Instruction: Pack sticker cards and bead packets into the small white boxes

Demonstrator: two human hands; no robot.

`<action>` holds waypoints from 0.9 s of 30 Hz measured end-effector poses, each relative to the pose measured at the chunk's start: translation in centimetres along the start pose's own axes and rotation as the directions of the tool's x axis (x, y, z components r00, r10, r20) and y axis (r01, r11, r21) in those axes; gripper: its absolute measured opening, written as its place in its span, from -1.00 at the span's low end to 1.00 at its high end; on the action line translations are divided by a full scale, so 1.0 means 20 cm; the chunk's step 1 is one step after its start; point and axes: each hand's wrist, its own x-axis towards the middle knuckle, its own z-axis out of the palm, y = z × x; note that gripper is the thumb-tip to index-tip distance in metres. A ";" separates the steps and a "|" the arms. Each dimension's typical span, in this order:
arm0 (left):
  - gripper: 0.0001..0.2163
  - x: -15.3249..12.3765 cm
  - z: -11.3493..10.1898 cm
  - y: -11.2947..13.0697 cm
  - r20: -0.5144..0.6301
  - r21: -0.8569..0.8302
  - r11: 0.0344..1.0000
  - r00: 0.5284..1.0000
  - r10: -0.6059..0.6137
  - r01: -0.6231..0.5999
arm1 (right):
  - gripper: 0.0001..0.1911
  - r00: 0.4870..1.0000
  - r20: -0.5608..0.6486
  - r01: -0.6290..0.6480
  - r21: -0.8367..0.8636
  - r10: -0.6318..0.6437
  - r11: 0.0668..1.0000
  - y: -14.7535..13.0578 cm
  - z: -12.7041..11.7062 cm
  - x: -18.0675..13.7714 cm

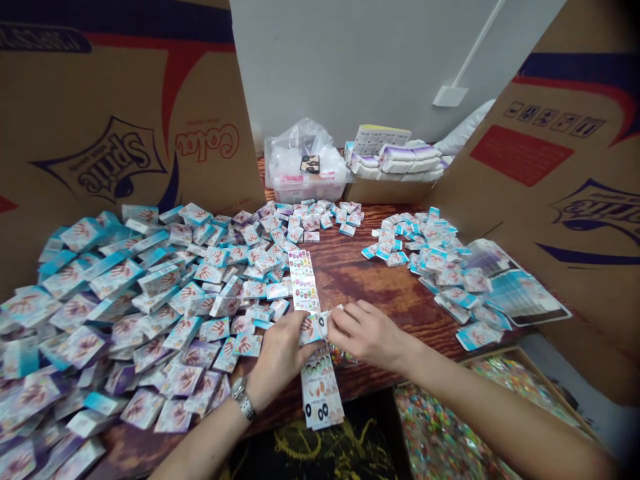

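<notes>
My left hand and my right hand meet over the near edge of a wooden table. Together they grip a small blue-and-white box between pinched fingers. Under the hands lies a long stack of nail-sticker sheets, running from the table's middle toward me. A watch sits on my left wrist. A big heap of the same small boxes covers the table to the left of my left hand.
A smaller pile of boxes and flat printed cards lie on the right. Tall cardboard cartons wall both sides. A clear plastic tub and stacked packs stand at the back. A tray of colourful bits sits lower right.
</notes>
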 end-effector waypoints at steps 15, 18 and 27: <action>-0.65 -0.02 0.05 0.02 -0.074 0.024 0.997 0.995 0.073 -0.072 | -0.93 0.708 0.113 -0.448 0.835 0.697 0.319 -0.10 0.11 0.02; -0.60 -0.02 0.07 0.00 -0.093 0.015 0.994 0.989 0.111 -0.110 | -0.85 0.540 0.269 -0.386 0.921 0.797 -0.049 -0.13 0.19 0.03; -0.51 -0.02 0.08 -0.02 -0.080 0.015 0.991 0.987 0.137 -0.136 | -0.91 0.647 0.175 -0.481 0.849 0.743 0.219 -0.22 0.16 0.03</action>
